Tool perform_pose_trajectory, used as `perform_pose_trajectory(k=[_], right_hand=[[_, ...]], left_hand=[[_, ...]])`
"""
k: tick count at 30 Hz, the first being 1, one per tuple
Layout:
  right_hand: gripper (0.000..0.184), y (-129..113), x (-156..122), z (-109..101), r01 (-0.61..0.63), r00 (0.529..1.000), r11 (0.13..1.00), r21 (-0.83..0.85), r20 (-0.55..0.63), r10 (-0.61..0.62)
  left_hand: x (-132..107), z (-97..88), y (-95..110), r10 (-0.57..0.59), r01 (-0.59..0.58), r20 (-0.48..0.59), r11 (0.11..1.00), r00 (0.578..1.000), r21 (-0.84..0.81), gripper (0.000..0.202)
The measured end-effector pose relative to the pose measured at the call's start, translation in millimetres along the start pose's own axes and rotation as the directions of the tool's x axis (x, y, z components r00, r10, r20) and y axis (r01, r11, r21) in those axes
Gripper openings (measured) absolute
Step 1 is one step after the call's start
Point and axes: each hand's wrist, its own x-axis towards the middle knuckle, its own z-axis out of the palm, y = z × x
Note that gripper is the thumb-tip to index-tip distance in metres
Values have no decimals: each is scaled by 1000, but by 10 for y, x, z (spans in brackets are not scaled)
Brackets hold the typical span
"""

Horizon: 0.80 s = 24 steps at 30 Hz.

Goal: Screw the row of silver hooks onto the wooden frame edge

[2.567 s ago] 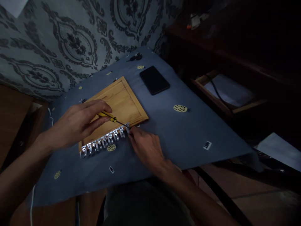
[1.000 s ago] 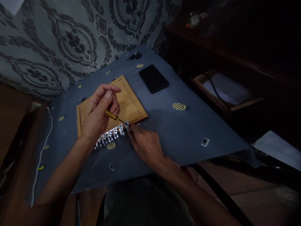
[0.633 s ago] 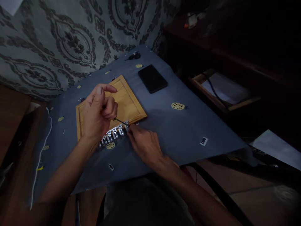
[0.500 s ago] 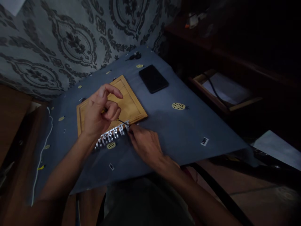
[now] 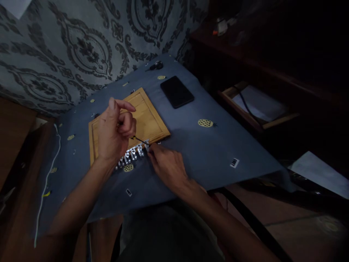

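My left hand [image 5: 113, 133] is closed around the handle of a screwdriver [image 5: 140, 140], its index finger sticking out. Most of the handle is hidden in the fist; the thin shaft slants down to the right. The tip meets the right end of a silver metal hook rail [image 5: 133, 151], which runs along the near edge of a wooden board [image 5: 147, 112]. My right hand [image 5: 169, 163] pinches at that same end of the rail, close to the screwdriver tip. Whether a screw sits between those fingertips cannot be made out. My left wrist covers the rail's left part.
A black phone [image 5: 177, 91] lies beyond the board on the blue patterned tablecloth [image 5: 185, 156]. Near the wall is a small dark object [image 5: 156, 65]. A white cord [image 5: 47, 182] hangs along the left edge. To the right, an open drawer [image 5: 259, 103] holds papers.
My left hand has shifted and turned slightly to the left around the screwdriver. My right hand stays at the rail's end. The view has moved a little.
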Motion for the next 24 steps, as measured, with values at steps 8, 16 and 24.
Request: perform_pose_trajectory(k=[8,16,24], right_hand=[[24,-9,-7,-14,-7,1000,1000,6,6,7],[22,-25,-10,-82,-22,999,1000,13,39,22],[26,-13,-12,-36,-6,1000,1000,26,14,5]], left_hand=[[48,-39,-8,-27,17,168,998,985,60,50],[-45,99,-36,29,-29,-21,1000,999,4,42],[93,-73,-28,-84,83,190,996,978,13,50]])
